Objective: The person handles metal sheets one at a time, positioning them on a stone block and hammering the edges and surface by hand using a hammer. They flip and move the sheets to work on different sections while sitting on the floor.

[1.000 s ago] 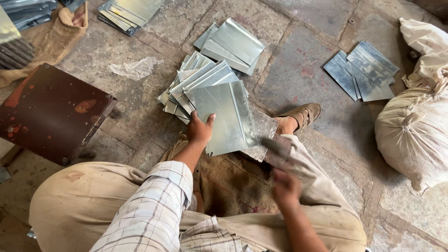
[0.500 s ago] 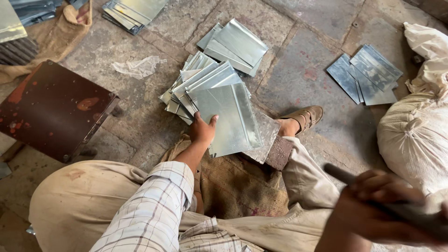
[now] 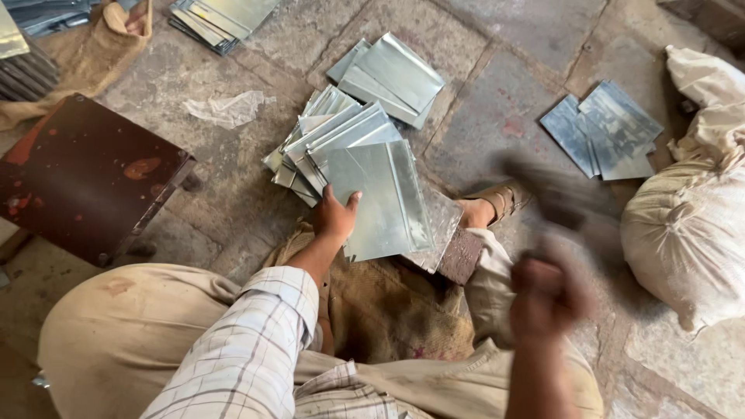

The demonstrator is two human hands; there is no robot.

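Stone floor unchanged; right hand [image 3: 547,299], seemingly gripping a tool, now lower.

Rusty brown metal stool [image 3: 85,174], crumpled clear plastic [image 3: 226,108], stuffed pale sacks [image 3: 687,233] on stone floor [image 3: 504,116].

Stone-slab floor [image 3: 497,124]. Bearing: stacks of metal sheets [image 3: 365,140], crumpled plastic [image 3: 226,109], filled sacks [image 3: 687,233], rusty stool [image 3: 81,174].

Two hands: left hand [image 3: 335,217], right hand [image 3: 547,299], blurred. Five groups of metal sheets on the stone floor [image 3: 504,116]: two centre, one right, two along the top edge. Two white sacks, right edge. One brown metal stool [image 3: 77,174], left edge. One plastic scrap [image 3: 226,109].
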